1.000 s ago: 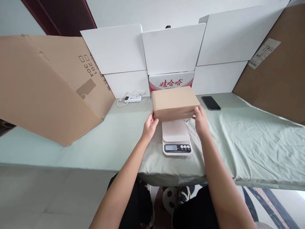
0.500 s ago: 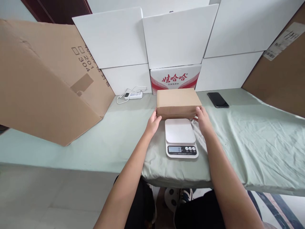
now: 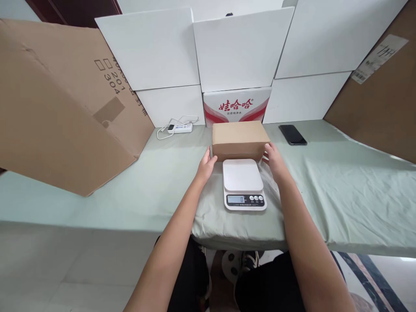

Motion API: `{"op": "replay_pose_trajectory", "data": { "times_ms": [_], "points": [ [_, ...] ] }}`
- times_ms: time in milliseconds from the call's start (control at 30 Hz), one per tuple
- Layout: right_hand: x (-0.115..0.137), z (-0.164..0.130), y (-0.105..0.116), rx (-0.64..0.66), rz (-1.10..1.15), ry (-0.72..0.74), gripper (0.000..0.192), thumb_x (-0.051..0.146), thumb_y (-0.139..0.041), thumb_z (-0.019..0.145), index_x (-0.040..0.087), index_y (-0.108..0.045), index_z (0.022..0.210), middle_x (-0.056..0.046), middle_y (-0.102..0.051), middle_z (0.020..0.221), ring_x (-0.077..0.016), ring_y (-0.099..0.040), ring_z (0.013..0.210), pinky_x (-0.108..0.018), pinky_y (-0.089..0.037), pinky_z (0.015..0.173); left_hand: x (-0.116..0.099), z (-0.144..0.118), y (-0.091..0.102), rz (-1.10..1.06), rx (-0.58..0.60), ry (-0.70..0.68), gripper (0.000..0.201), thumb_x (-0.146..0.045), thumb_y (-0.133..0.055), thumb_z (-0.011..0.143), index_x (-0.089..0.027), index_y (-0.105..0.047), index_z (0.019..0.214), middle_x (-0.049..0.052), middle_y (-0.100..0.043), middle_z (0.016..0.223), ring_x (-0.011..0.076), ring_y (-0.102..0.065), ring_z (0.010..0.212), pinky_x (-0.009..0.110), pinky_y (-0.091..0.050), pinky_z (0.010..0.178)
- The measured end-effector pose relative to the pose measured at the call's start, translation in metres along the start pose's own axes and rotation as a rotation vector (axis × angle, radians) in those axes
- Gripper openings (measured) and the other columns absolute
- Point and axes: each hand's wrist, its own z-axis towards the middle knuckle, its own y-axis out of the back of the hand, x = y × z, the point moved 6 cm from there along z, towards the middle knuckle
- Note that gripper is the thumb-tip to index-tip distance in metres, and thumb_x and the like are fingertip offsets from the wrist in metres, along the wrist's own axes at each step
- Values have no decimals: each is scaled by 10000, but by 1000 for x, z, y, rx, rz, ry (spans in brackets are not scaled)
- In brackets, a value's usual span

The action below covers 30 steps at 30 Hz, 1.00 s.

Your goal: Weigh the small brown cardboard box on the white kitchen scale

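Note:
A closed brown cardboard box (image 3: 239, 139) sits on the cloth just behind a white kitchen scale (image 3: 242, 175). The scale's platform is bare and its display (image 3: 235, 199) appears to read 0. At the box's left end is my left hand (image 3: 205, 166), its thumb and fingers apart, with a slight gap to the cardboard. My right hand (image 3: 274, 161) is by the box's front right corner with its fingers spread. Its fingertips are at or very close to the cardboard; whether they touch I cannot tell.
Behind the box stands a white-and-red carton (image 3: 236, 105) below large white panels (image 3: 242, 54). A white power strip with a cable (image 3: 180, 128) lies back left, a black phone (image 3: 293, 134) back right. Large cardboard sheets flank the green-clothed table (image 3: 156, 190), left (image 3: 65, 108) and right (image 3: 373, 104).
My hands have loosened from the box; the left fingers now stand slightly off its side. The whole view has shifted a little.

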Motion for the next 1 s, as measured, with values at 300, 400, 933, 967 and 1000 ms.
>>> {"op": "replay_pose_trajectory", "data": {
  "times_ms": [300, 400, 933, 967, 1000],
  "points": [
    [7, -4, -4, 12, -56, 105, 603, 647, -587, 961, 334, -644, 1473, -86, -730, 1504, -342, -706, 1394, -593, -607, 1181, -11, -8, -8, -1, 80, -64, 741, -278, -564, 996, -238, -449, 1727, 17, -441, 1829, 257, -367, 1730, 425, -276, 1430],
    [12, -6, -6, 23, -67, 181, 599, 664, -575, 968, 327, -643, 1459, -98, -732, 1488, -332, -711, 1390, -559, -648, 1127, -14, -7, -8, -8, 63, -74, 743, -280, -569, 984, -258, -462, 1719, 6, -480, 1808, 271, -386, 1721, 450, -284, 1430],
    [76, -114, 26, -101, -99, 340, 674, 778, -568, 974, 323, -549, 1472, -133, -685, 1513, -365, -674, 1400, -661, -539, 1211, -50, -116, 0, -29, 4, -264, 784, -414, -641, 1031, -266, -391, 1759, 42, -383, 1861, 310, -338, 1741, 458, -323, 1421],
    [69, -118, 29, -127, -102, 321, 680, 788, -557, 970, 314, -549, 1459, -140, -688, 1490, -373, -676, 1386, -668, -548, 1191, -44, -125, -1, -22, 3, -244, 779, -430, -635, 1036, -283, -389, 1760, 28, -382, 1862, 310, -322, 1747, 458, -318, 1424],
    [62, -122, 30, -148, -113, 303, 687, 797, -547, 968, 306, -548, 1449, -145, -692, 1464, -379, -680, 1370, -671, -557, 1172, -38, -132, -3, -18, 2, -221, 772, -440, -625, 1041, -296, -387, 1761, 19, -382, 1862, 309, -313, 1749, 459, -316, 1427]
  ]
}}
